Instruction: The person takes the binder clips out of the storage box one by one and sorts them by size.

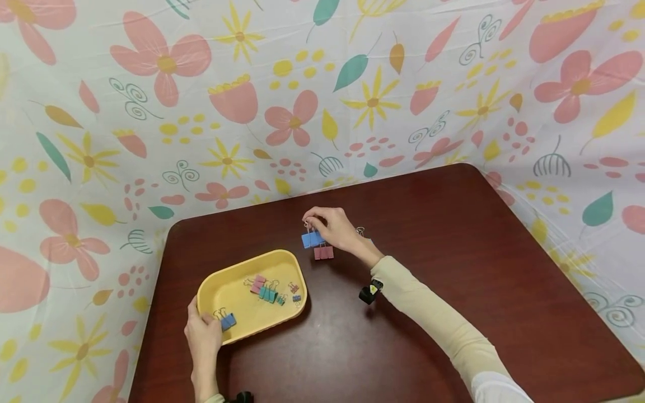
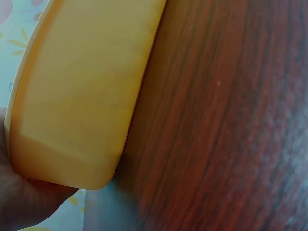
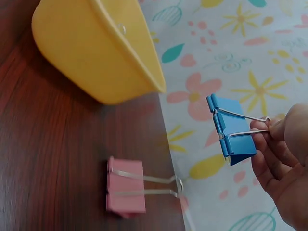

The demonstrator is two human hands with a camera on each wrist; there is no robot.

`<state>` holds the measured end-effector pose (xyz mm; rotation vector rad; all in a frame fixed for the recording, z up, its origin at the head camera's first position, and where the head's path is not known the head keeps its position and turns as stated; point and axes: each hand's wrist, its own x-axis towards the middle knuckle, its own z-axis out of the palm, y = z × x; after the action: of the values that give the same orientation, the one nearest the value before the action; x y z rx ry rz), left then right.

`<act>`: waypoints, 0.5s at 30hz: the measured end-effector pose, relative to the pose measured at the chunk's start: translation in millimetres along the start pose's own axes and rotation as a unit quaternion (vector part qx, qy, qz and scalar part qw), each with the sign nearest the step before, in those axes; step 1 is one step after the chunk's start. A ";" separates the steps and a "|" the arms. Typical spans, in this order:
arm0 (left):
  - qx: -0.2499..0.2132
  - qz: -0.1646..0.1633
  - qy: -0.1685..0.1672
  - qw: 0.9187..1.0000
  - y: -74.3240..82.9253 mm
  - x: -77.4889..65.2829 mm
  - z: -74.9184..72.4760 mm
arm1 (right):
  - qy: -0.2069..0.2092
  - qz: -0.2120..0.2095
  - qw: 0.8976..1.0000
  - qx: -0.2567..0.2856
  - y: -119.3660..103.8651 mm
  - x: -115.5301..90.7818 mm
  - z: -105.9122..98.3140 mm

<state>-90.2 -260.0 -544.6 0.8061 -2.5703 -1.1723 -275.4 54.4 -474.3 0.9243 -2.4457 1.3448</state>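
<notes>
My right hand (image 1: 332,226) pinches a blue binder clip (image 3: 233,127) by its wire handles, holding it above the table. Just below it, a pink binder clip (image 1: 323,253) stands on the table, its handles pointing up. The left hand (image 1: 204,333) grips the near-left end of a yellow tray (image 1: 216,280), thumb over the rim; in the left wrist view the tray's outer wall (image 2: 86,96) fills much of the picture. Inside the tray lie a blue clip (image 1: 228,321), a pink clip (image 1: 258,284), a teal clip (image 1: 268,294) and several small clips (image 1: 296,298).
Partly behind the right wrist, another clip's wire handles (image 1: 360,230) show, with a bit of blue below. The dark red-brown table (image 1: 428,224) has rounded corners. A flower-printed cloth (image 1: 302,84) hangs behind the table and along its sides.
</notes>
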 end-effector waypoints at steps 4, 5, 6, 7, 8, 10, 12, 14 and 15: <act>0.002 0.001 0.000 1.000 1.1 0.2 0.0 | 0.005 0.010 1.000 -0.013 7.0 -4.4 -13.5; 0.002 0.001 0.000 1.000 1.6 0.1 0.0 | 0.007 0.013 1.000 -0.017 9.0 -5.7 -16.9; 0.002 0.001 0.001 1.000 2.1 0.0 0.0 | 0.008 0.014 1.000 -0.018 11.1 -7.0 -20.2; 0.002 0.001 0.000 1.000 2.6 -0.2 -0.1 | 0.010 0.016 1.000 -0.020 13.4 -8.4 -23.4; 0.001 0.001 0.002 1.000 3.1 -0.5 -0.3 | 0.012 0.019 0.999 -0.023 15.8 -9.8 -26.5; 0.000 0.002 0.002 1.000 3.9 -1.1 -0.8 | 0.017 0.023 0.999 -0.030 20.4 -12.3 -32.8; -0.004 0.001 0.002 1.000 4.5 -1.9 -1.2 | 0.024 0.024 0.999 -0.033 25.0 -14.9 -39.2; -0.007 0.000 0.001 1.000 4.6 -2.6 -1.6 | 0.032 0.025 0.998 -0.038 29.7 -17.2 -45.9; -0.008 -0.001 0.000 1.000 4.7 -3.0 -1.7 | 0.036 0.024 0.998 -0.041 32.0 -18.3 -49.4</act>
<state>-88.9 -256.9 -539.8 0.8048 -2.5585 -1.1910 -286.4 115.0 -476.7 0.7892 -2.4623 1.2598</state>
